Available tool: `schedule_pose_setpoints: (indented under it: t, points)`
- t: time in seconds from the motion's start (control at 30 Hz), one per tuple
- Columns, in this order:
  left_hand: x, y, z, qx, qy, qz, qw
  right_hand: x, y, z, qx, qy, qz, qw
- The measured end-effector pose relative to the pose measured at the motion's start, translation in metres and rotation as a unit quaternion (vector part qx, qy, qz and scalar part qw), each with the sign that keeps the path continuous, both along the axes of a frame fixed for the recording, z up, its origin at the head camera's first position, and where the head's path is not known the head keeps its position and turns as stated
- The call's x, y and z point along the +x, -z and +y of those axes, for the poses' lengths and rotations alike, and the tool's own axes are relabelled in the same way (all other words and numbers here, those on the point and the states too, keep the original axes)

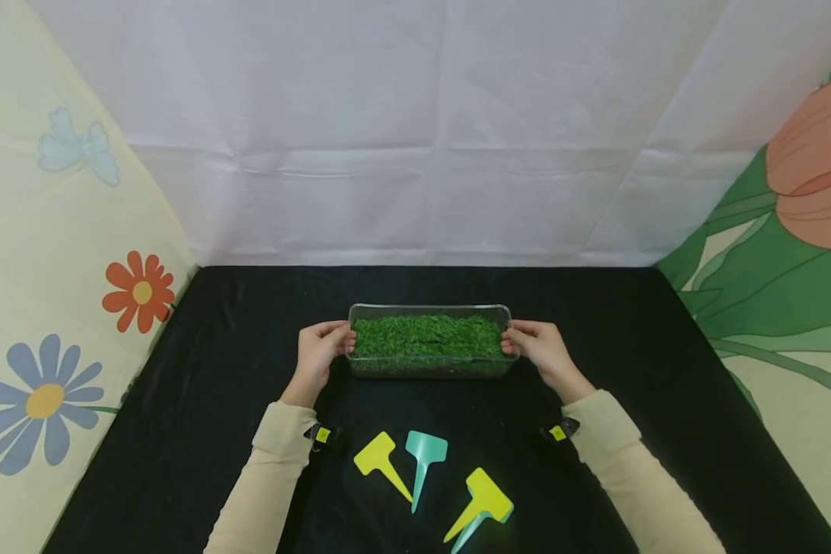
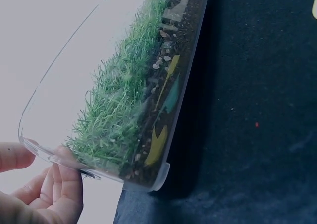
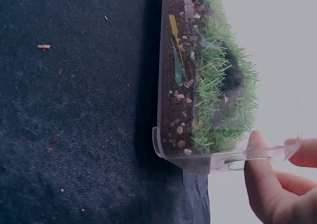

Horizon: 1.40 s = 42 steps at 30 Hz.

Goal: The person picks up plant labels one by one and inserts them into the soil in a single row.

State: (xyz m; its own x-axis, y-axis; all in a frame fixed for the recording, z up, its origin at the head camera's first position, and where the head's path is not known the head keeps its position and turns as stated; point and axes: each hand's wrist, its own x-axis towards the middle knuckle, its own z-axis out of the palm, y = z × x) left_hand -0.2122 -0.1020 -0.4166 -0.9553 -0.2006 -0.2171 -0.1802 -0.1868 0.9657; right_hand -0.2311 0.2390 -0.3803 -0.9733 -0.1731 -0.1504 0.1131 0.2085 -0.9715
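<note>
A clear plastic bin (image 1: 431,369) stands near the middle of the black tabletop, its long side towards me. Green grass-like turf (image 1: 425,335) fills much of it, over dark soil and small pale stones seen through the wall in both wrist views. My left hand (image 1: 315,355) grips the bin's left end, thumb at the rim and fingers against the end wall. At the opposite end my right hand (image 1: 543,352) holds the rim in a like way. Whether the bin's base touches the cloth, I cannot tell.
Nearer to me lie T-shaped plant labels: a yellow label (image 1: 376,454), a teal label (image 1: 427,448), and another yellow label (image 1: 489,494) overlapping a second teal label (image 1: 472,529). A white cloth backdrop (image 1: 429,154) hangs behind. Floral panels (image 1: 14,261) flank the table.
</note>
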Motion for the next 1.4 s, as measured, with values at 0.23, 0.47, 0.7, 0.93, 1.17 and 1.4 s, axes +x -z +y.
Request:
schedule_pose_setpoints:
  t: [0.23,0.47,0.7,0.93,1.17,1.4]
  points:
    - [0.006,0.001,0.000,0.003,0.001,-0.010,0.9999,0.002,0.003,0.001,0.035,0.002,-0.022,0.999]
    - [0.010,0.003,0.000,0.005,0.000,-0.007,1.0000,0.007,0.003,0.002,0.040,-0.004,-0.020,0.999]
    - [0.014,0.006,0.000,0.000,0.003,-0.006,1.0000,0.012,0.004,0.003,0.040,-0.009,-0.013,0.999]
    - [0.016,0.006,0.000,0.001,0.001,-0.006,1.0000,0.014,0.002,0.003,0.037,-0.010,-0.010,0.999]
    - [0.016,0.006,0.000,0.009,0.001,-0.011,0.9999,0.012,0.002,0.003,0.040,-0.013,-0.011,0.999]
    - [0.017,0.006,0.000,0.011,0.002,-0.015,0.9998,0.011,0.001,0.003,0.036,-0.013,-0.017,0.999]
